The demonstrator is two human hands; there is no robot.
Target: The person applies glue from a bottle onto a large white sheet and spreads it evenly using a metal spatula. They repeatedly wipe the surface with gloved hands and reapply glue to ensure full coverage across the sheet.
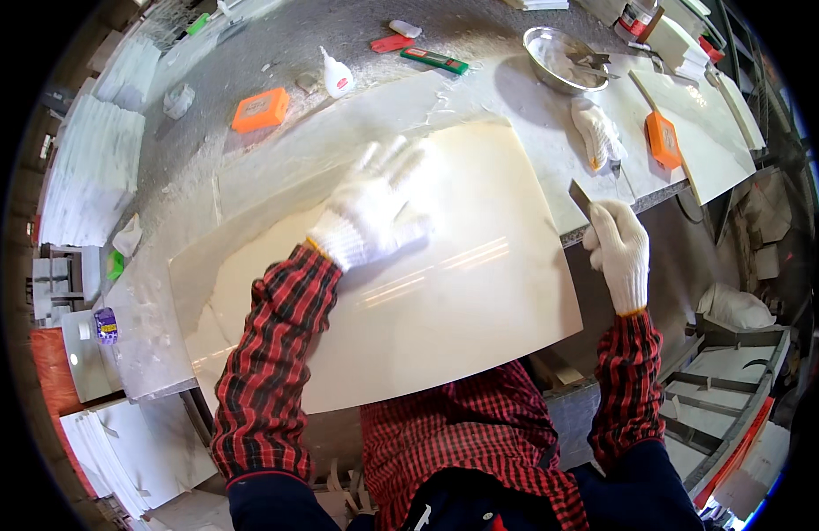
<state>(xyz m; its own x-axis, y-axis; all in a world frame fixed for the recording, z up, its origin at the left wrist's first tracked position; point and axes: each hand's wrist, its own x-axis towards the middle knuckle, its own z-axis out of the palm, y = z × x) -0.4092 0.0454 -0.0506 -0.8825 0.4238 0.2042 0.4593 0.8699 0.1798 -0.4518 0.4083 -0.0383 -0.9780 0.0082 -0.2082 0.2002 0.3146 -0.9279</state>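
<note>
A large glossy cream-coloured slab (480, 310) lies across the worktable, its near edge close to my body. Over its upper middle my left hand (374, 208), in a white knit glove, is spread flat with the fingers apart; the fingers are slightly blurred. Right of the slab, my gloved right hand (620, 248) is closed around a small flat scraper blade (580, 198). The blade points up and to the left, clear of the slab's right edge. My fist hides the scraper's handle.
Beyond the slab lie an orange box (260, 110), a white squeeze bottle (336, 74) and a green box cutter (434, 60). A metal bowl (564, 58), a spare white glove (595, 133) and an orange block (664, 140) sit at right. Stacked white slabs (92, 168) stand at left.
</note>
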